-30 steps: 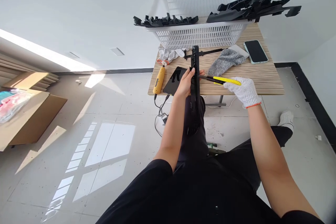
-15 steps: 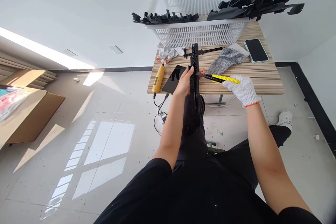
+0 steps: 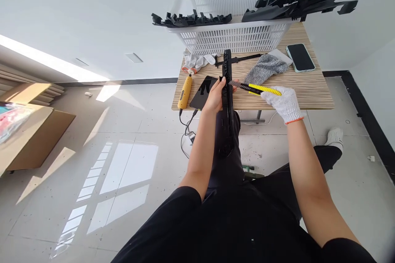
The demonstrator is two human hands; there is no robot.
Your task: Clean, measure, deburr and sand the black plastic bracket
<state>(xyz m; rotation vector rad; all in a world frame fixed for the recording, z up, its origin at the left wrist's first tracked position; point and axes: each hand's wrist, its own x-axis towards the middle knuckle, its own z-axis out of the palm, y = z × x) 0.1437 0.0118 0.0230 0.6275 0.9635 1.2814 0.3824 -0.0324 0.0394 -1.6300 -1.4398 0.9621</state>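
Note:
My bare left hand is closed around a long black plastic part, which stands lengthwise away from me with its near end over my leg. In my right hand, which wears a white knit glove with an orange hem, is a yellow and black utility knife. The knife's blade points left, and its tip is at the right edge of the part, close to my left fingers. Whether the blade touches the plastic I cannot tell.
A white basket holding black plastic parts stands at the table's back. On the wooden table lie a yellow power tool, a dark tablet-like panel, gloves, a grey cloth and a phone.
The whole view has shifted slightly. The knife blade has turned so that its flat side shows more, still at the part's right edge. Both hands keep their hold.

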